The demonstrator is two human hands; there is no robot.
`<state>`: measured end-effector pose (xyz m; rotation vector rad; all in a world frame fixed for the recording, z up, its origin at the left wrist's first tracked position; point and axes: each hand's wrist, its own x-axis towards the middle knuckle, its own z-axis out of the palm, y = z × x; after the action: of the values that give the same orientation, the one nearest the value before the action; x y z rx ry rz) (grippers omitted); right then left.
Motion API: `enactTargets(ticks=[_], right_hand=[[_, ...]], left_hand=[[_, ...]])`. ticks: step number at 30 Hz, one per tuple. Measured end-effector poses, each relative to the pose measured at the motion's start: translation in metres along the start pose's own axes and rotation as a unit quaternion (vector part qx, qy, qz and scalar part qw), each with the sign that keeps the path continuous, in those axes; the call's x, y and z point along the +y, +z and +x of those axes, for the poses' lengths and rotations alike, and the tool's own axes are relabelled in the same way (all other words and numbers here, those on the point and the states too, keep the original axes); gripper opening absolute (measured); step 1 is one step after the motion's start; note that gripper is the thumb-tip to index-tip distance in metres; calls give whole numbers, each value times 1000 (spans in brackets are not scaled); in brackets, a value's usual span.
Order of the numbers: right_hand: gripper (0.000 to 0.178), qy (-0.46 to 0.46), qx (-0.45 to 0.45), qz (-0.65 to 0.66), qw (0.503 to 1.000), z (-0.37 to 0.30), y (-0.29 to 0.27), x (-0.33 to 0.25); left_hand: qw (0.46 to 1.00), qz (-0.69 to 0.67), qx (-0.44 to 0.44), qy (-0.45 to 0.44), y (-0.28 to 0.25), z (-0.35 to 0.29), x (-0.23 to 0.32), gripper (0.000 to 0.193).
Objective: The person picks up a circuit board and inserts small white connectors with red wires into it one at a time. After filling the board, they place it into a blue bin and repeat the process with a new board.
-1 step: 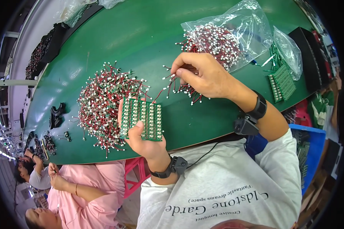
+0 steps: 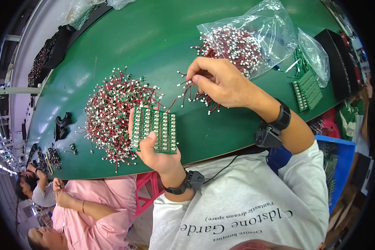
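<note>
My left hand (image 2: 159,157) grips a green circuit board panel (image 2: 164,132) with several rows of small white connectors, its thumb across the lower face. From the panel's far edge sticks a short red wire (image 2: 173,104) with a white plug. My right hand (image 2: 225,83) is pinched over a few loose red wires, thumb and forefinger together on a red connector wire (image 2: 188,83); the exact grip is partly hidden by the fingers. Behind this hand, a heap of red wires with white plugs (image 2: 237,46) spills from a clear plastic bag (image 2: 279,29).
Left of the panel lies a large pile of wired small boards (image 2: 112,112) on the green table (image 2: 154,54). More green panels (image 2: 310,89) and a black box (image 2: 335,58) are at the right. A blue bin (image 2: 343,166) stands below the edge. A person in pink (image 2: 100,200) sits at my left.
</note>
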<state>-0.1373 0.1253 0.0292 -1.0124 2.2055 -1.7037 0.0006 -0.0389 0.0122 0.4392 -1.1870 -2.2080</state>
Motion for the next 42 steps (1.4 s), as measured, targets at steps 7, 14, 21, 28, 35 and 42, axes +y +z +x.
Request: enactTargets(ticks=[7, 14, 21, 28, 35, 42], right_hand=[[11, 34, -31, 30, 999, -1, 2, -12], [13, 2, -29, 42, 999, -5, 9, -14], [8, -71, -9, -20, 997, -10, 19, -18], [8, -124, -12, -43, 991, -19, 33, -14], [10, -86, -31, -58, 994, -18, 45, -7], [7, -100, -11, -130, 986, -22, 48, -6]], left_hand=[[1000, 1, -20, 0, 1, 0, 0, 72], [1000, -19, -5, -12, 2, 1, -4, 71], [1000, -26, 13, 1, 4, 1, -2, 71], [998, -31, 52, 14, -3, 3, -2, 70], [999, 6, 20, 43, 20, -12, 1, 75], [997, -2, 5, 71, 30, -14, -2, 76]])
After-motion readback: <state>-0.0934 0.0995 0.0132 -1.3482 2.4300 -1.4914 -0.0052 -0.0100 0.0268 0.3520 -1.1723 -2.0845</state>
